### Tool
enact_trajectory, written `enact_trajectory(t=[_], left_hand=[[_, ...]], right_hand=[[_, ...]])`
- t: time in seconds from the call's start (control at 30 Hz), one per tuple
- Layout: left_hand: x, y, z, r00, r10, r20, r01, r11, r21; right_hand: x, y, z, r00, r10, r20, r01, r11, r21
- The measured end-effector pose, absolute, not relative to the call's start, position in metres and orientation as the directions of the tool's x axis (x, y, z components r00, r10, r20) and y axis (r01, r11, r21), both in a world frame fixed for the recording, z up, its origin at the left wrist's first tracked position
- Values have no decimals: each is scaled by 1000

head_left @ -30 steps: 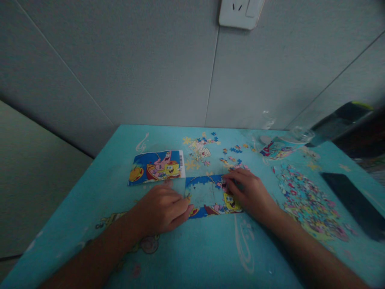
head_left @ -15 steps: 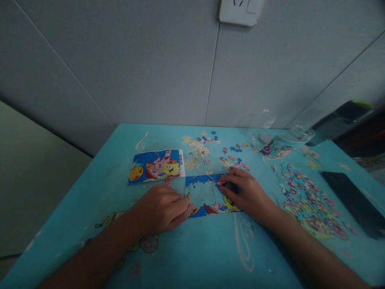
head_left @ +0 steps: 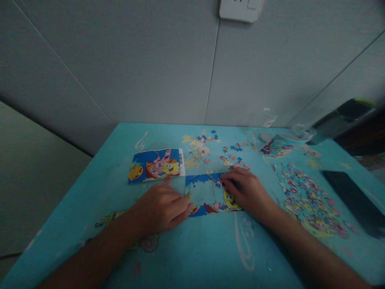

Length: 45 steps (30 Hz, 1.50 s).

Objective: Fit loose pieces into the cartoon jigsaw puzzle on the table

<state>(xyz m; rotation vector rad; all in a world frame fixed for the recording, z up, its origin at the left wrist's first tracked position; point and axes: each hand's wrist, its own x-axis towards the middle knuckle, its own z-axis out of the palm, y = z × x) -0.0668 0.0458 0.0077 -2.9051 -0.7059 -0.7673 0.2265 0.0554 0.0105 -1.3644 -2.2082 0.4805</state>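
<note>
Puzzle [head_left: 212, 208] on the table [head_left: 204, 253], middle unfilled.
The left hand [head_left: 164, 206] curls at its left edge, the right hand [head_left: 245, 188] over its right side; whether either grips a piece, I cannot tell. The card [head_left: 158, 164] lies beyond, leftward.

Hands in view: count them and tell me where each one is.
2: the left hand at the left edge of the partly built puzzle, the right hand at its right side.

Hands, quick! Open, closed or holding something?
Left hand: curled at the left side of the puzzle; grip can't be told.
Right hand: curled at its right side; grip can't be told.
</note>
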Motion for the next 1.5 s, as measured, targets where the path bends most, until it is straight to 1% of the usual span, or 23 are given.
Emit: enact_trajectory(t=[0.27,0.5,0.8,1.0,1.2,1.5], left_hand=[[-67,46,8,774,420,473,446,-893,64],[-67,46,9,774,417,478,450,-892,50],[-65,45,10,767,416,489,454,-890,46],[-66,45,9,777,413,474,444,-895,51],[-65,45,11,769,411,490,444,-894,53],[-66,45,10,778,415,472,443,-895,56]], right_hand=[[224,54,11,-422,880,217,695,468,-545],[223,53,8,-370,909,193,745,414,-522],[221,51,10,-328,926,188,764,377,-523],[221,52,7,-339,921,192,764,389,-514],[221,52,2,-344,913,221,774,409,-484],[218,53,5,-327,926,186,772,376,-513]])
